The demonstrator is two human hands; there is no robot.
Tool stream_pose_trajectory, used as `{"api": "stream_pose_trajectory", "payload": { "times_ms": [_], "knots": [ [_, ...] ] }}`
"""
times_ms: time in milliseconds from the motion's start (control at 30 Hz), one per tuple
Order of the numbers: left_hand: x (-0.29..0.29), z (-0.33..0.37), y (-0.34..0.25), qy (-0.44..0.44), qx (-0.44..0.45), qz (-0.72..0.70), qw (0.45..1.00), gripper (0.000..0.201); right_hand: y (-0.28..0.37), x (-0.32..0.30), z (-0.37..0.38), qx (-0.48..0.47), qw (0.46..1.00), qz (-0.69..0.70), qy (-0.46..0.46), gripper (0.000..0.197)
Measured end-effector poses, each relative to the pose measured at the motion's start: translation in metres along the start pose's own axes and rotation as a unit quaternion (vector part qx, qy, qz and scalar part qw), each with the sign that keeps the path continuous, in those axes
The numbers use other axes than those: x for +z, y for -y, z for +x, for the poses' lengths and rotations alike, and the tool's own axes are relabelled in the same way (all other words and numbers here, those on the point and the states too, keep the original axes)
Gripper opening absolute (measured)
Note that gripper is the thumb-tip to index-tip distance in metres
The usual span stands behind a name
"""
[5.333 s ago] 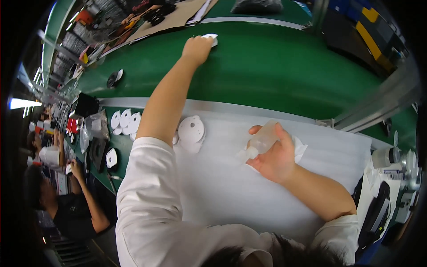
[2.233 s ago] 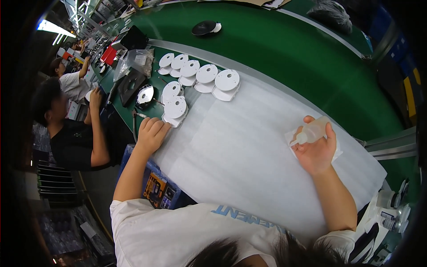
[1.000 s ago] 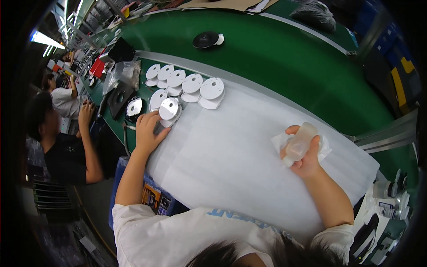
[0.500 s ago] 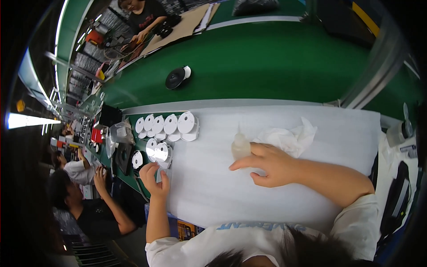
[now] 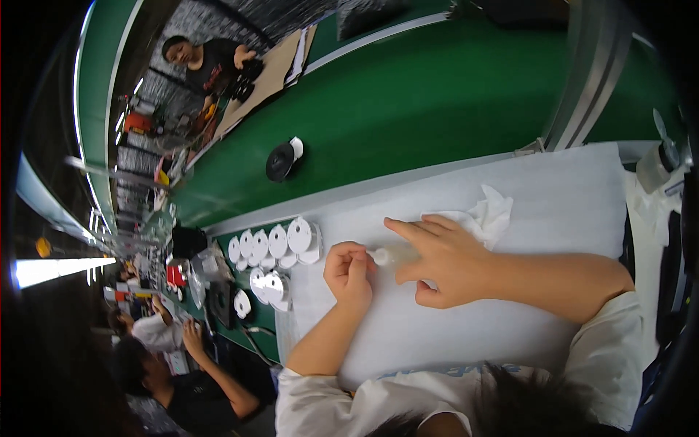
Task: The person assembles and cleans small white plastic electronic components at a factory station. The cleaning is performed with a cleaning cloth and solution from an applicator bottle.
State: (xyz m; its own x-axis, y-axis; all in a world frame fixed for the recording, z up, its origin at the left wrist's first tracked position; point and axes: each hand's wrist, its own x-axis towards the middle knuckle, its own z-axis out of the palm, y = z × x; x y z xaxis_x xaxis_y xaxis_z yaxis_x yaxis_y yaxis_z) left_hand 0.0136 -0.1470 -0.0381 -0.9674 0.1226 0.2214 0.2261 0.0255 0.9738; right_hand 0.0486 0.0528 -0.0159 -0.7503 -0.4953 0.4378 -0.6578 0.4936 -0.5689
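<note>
A translucent, whitish squeeze bottle (image 5: 395,255) lies tipped over on its side above the white-covered worktop, its narrow nozzle pointing left. My right hand (image 5: 448,258) is around the bottle's body from the right, its index finger stretched out over it. At the nozzle end, my left hand (image 5: 348,271) is closed, thumb and fingers pinched on the tip. The very end of the nozzle is hidden by those fingers. Just beyond my right hand lies a crumpled white tissue (image 5: 489,216).
Several round white parts (image 5: 300,237) stand in rows at the left, near a white-and-black disc (image 5: 242,304). A black round part (image 5: 281,160) rests on the green bench (image 5: 437,95). At the far right stands a clear jar (image 5: 657,169). Other people work at left and far left.
My left hand has moved right, from beside the white parts to the bottle's nozzle, and closed. The bottle has tilted from upright to pointing left. The view has turned somewhat.
</note>
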Motion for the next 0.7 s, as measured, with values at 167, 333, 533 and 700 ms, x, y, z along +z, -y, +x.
{"api": "stream_pose_trajectory", "payload": {
  "times_ms": [167,333,533,700],
  "knots": [
    [-0.018,0.018,0.007,0.013,0.121,-0.039,0.992,0.006,0.025,-0.052,0.003,-0.087,0.970,0.081,-0.212,0.013],
    [-0.005,0.030,0.010,0.041,-0.107,-0.050,0.992,0.003,0.057,-0.075,-0.008,-0.102,0.912,0.363,-0.162,0.006],
    [-0.022,0.029,0.008,0.056,-0.051,-0.033,0.997,0.003,0.067,-0.089,-0.102,-0.103,0.915,0.363,-0.141,0.006],
    [-0.017,0.028,0.010,0.078,-0.071,-0.040,0.994,0.004,0.064,-0.088,-0.107,-0.098,0.921,0.350,-0.138,0.006]
  ]
}}
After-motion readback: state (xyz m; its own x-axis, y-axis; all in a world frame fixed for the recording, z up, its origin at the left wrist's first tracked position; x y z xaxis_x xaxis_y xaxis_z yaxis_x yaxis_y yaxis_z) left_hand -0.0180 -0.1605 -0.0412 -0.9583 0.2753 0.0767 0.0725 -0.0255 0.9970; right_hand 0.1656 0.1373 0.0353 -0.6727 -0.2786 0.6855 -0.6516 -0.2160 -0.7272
